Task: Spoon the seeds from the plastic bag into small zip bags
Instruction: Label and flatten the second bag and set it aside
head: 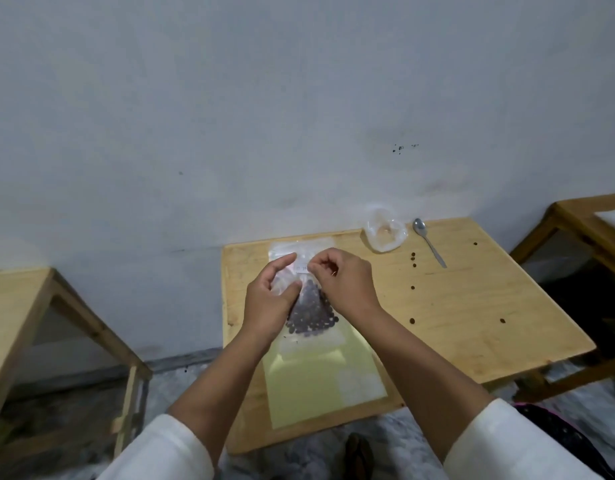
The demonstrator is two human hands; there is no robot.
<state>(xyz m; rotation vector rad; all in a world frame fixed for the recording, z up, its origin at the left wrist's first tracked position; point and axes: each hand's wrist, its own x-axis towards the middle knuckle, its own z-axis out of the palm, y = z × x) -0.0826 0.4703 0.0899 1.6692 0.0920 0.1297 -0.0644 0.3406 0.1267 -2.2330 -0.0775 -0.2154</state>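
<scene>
Left hand [269, 299] and right hand [340, 282] both pinch the small clear zip bag of dark seeds [311, 311]; slim metal spoon [429, 242] lies well apart at two o'clock on the pale wooden table [489, 306].

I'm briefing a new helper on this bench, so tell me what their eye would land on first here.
First, the two hands at the middle of the wooden table: the left hand and the right hand both pinch the top of a small zip bag dark with seeds. Next, the spoon lying unused at the far right beside a crumpled plastic bag, with stray seeds scattered on the table near it.
</scene>
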